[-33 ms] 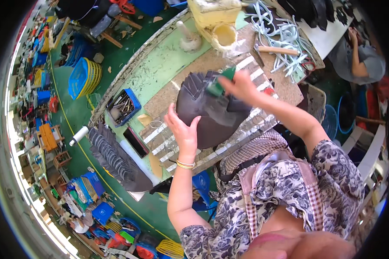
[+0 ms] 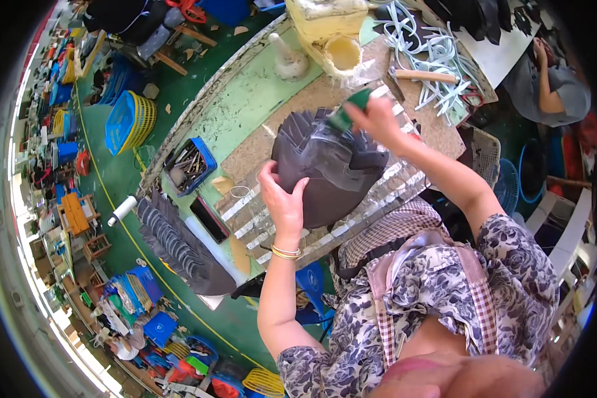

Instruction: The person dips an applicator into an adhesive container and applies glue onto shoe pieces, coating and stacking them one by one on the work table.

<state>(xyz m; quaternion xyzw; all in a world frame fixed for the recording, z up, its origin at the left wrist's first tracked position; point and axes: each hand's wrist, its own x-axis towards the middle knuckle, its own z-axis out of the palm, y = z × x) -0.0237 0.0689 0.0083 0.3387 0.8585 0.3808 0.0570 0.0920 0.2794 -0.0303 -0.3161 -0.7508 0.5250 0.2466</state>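
Note:
A fanned pile of dark grey sheet pieces, shaped like cut shoe parts, lies on the striped board in front of me. Whitish wet-looking smears run across its upper middle. My left hand holds the pile's left edge, its thumb on top and its fingers by the rim. In my right hand is a green flat tool, blurred by motion, over the pile's far edge. The blur hides whether it touches the pieces. Beyond it stands a yellowish crusted pot.
A hammer lies by a tangle of pale blue strips. On the left are a blue tool tray, a phone and overlapping dark pieces. A white bottle stands farther back. A co-worker sits at the right.
My right hand and the green tool have moved slightly away from me and to the right. More whitish smear shows on the dark pieces. My left hand stays in place.

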